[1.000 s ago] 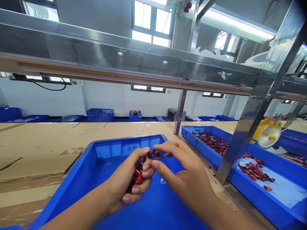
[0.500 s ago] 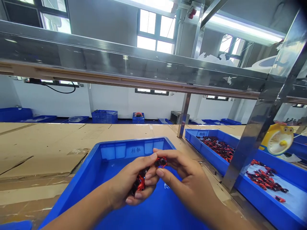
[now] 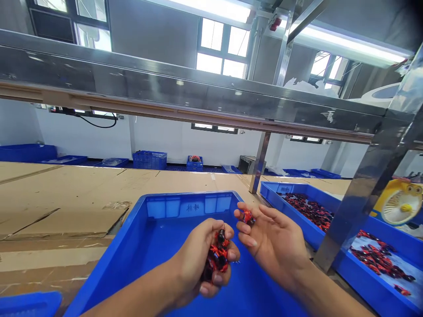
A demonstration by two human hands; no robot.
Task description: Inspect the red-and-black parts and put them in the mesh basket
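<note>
The left hand [image 3: 194, 246] had its fingers [image 3: 234, 252] closed around a bunch of red-and-black pieces [image 3: 218, 255], which ran from the palm up towards the thumb tip. Just beside it, up and to the right, a single piece [image 3: 247, 217] lay in the right hand's [image 3: 280, 246] loosely curled fingers [image 3: 245, 240], thumb apart, its long axis unclear. Both hands were above the blue tray [image 3: 191, 193].

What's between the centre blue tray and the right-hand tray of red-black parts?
Head view: a cardboard strip, with a far post and a near post on it; right hand hides part.
</note>
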